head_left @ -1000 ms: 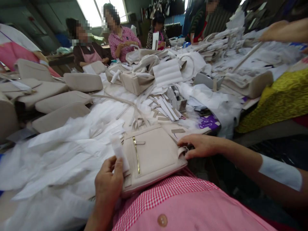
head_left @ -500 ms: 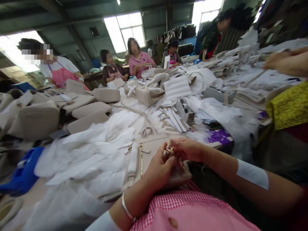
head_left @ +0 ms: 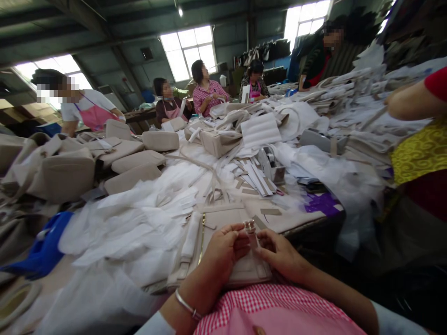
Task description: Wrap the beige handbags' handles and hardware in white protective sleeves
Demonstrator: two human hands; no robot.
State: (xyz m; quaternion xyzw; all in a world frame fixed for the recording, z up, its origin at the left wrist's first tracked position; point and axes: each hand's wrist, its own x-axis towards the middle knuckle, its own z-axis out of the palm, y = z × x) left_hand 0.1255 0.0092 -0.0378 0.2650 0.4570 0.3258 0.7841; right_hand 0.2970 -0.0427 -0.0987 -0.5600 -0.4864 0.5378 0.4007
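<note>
A beige handbag [head_left: 216,223] with a gold zip lies flat at the table's near edge, against my pink checked apron. Both hands pinch a short beige strap tab with a metal ring [head_left: 250,229] that stands up from the bag's right end. My left hand [head_left: 223,253], closed, grips the tab from the left; a silver bangle is on that wrist. My right hand [head_left: 279,253], closed, holds the tab from the right. A rolled white wrap [head_left: 192,235] lies along the bag's left side.
White tissue sheets [head_left: 132,223] cover the table to the left. Finished beige bags [head_left: 136,160] are stacked at far left, strap pieces and cards [head_left: 256,174] ahead. Several people sit around the table; a person in a yellow apron [head_left: 419,149] stands at right. A blue cloth [head_left: 45,251] lies near left.
My left hand let go of the white wrap at the bag's left end and joined my right hand at the strap tab, which now stands upright between them. The view tilted up.
</note>
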